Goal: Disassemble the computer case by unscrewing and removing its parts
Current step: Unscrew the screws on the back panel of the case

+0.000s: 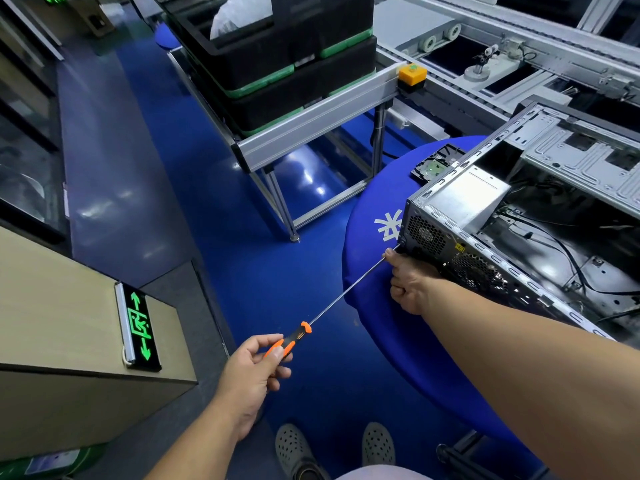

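a round blue tabletop (374, 271) is seen at about four o'clock in the view, and on it the computer case (519, 209) is laid with its side panel off, its corner overhanging the tabletop edge toward the person. the case is sheet steel, so it is judged stiff and fairly heavy, with thin stamped edges that could be sharp; it is best steadied by its folded rear frame, not by the cables or loose parts inside. a boxed power supply (464, 199) is seen inside the near corner, at twelve o'clock from the right hand; it is judged dense for its size and will want support from below once its screws are out, lest it drop onto the wiring. a long screwdriver (346, 292) is run from seven o'clock up to one o'clock, its thin shaft likely to flex or slip off a screw head if pushed off axis. its orange and black handle (287, 344) is pinched by the left hand (249, 372), fingers and thumb curled round it. the right hand (412, 282) is pressed against the rear corner of the case, fingers curled, thumb touching the shaft near the tip. the screw itself is too small to be made out.
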`<action>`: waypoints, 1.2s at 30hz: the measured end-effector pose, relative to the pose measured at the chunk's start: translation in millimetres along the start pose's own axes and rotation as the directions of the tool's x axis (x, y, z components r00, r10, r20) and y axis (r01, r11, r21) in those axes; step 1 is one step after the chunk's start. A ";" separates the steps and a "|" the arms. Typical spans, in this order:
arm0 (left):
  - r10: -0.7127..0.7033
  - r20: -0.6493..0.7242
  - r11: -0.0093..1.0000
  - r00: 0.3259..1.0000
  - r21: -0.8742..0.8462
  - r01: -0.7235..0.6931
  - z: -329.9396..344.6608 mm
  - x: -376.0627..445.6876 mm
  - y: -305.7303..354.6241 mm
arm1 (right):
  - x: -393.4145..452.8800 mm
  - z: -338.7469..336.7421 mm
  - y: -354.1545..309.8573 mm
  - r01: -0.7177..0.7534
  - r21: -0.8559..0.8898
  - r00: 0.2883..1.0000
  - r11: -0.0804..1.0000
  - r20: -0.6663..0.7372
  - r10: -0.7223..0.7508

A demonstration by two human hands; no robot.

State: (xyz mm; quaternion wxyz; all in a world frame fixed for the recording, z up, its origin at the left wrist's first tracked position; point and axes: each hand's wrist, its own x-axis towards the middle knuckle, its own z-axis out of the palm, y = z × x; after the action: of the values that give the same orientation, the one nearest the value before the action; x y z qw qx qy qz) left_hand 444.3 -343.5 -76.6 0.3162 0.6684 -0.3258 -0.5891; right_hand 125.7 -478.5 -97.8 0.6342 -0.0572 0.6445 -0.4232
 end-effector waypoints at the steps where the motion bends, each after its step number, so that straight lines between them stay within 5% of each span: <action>1: -0.011 0.015 1.000 1.000 -0.020 0.011 -0.2 -0.6 0.2 | -0.2 0.2 -0.4 -0.001 0.001 1.000 1.000 -0.002 0.001; 14: -0.248 0.014 0.952 0.969 -0.181 0.246 7.9 0.1 8.5 | 1.2 1.6 -0.7 0.006 0.000 1.000 1.000 0.010 -0.006; 19: -0.135 0.052 0.972 0.989 -0.187 0.143 8.1 0.3 6.9 | 1.2 0.8 -0.4 0.006 0.004 1.000 1.000 0.003 -0.006; 26: 0.038 -0.064 0.996 0.997 0.079 -0.033 9.4 -1.8 6.9 | 0.1 1.8 -1.2 0.006 -0.011 1.000 1.000 0.018 -0.006; 36: -0.005 0.023 1.000 1.000 0.015 0.004 5.3 -1.9 2.2 | -1.5 0.0 -2.1 -0.002 -0.005 1.000 1.000 0.009 0.002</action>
State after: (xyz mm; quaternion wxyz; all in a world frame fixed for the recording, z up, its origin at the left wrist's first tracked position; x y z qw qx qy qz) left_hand 438.7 -343.4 -74.3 0.3058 0.6647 -0.3325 -0.5951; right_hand 125.0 -478.9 -95.3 0.6374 -0.0601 0.6426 -0.4209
